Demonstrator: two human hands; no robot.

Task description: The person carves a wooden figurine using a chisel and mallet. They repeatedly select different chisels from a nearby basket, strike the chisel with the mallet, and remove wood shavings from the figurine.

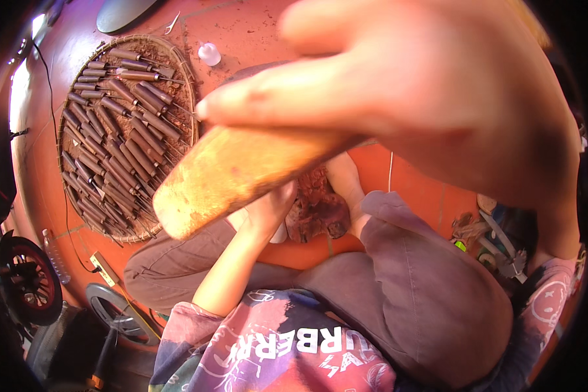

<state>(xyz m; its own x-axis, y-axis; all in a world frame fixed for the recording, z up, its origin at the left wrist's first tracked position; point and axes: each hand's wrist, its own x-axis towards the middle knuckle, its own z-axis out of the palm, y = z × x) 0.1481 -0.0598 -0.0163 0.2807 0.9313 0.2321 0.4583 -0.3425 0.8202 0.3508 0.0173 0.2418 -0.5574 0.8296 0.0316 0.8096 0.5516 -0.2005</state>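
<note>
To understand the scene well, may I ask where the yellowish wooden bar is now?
In the head view, the wooden bar is left of centre, in the right hand; its free end overlaps the tool tray at its lower right rim.

White bottle (209, 54), power strip (104, 269), black wheel (31, 281) (reddish rim).

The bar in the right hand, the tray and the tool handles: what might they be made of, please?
Bar: probably wood, smooth, from its mottled yellow surface. Tray: seemingly bamboo or cane, unpainted, from its bound tan rim. Tool handles: likely wood, perhaps varnished, from their brown colour and soft sheen.
</note>
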